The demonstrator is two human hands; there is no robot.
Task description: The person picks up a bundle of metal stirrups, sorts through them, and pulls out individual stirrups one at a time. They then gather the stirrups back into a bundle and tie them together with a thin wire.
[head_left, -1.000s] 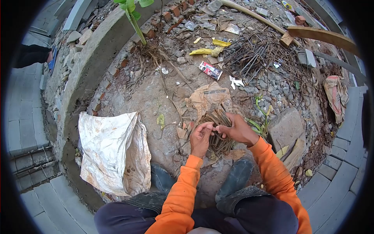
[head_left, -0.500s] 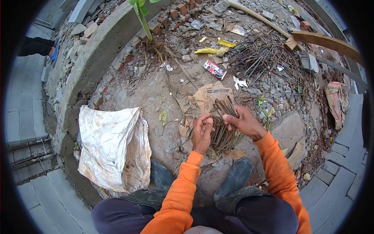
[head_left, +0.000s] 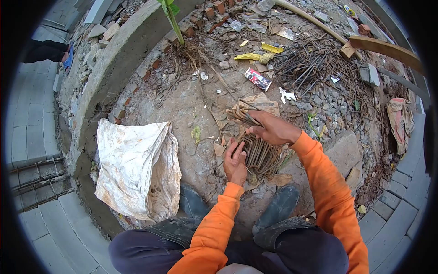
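Between my boots and a flattened piece of brown paper [head_left: 264, 103] lies a stack of bent, rusty metal rods [head_left: 262, 157]. My right hand [head_left: 275, 129] is closed round a bunch of similar bent rods [head_left: 242, 114], held above the upper end of the stack. At the stack's left edge, my left hand [head_left: 236, 165] has its fingers partly spread, with the fingertips near or touching the rods; nothing is seen held in it. A loose tangle of bent rods [head_left: 308, 66] sits farther off at the upper right.
A folded white sack [head_left: 130, 169] lies at the left beside a curved concrete edge [head_left: 107, 68]. A wooden-handled tool [head_left: 310, 20] and a curved wooden piece [head_left: 388, 49] are at the upper right. Another person's legs [head_left: 45, 51] show at the far left.
My right hand has turned and moved left with the bunch of rods, which now points left over the paper. My left hand has moved slightly down. The view has shifted a little.
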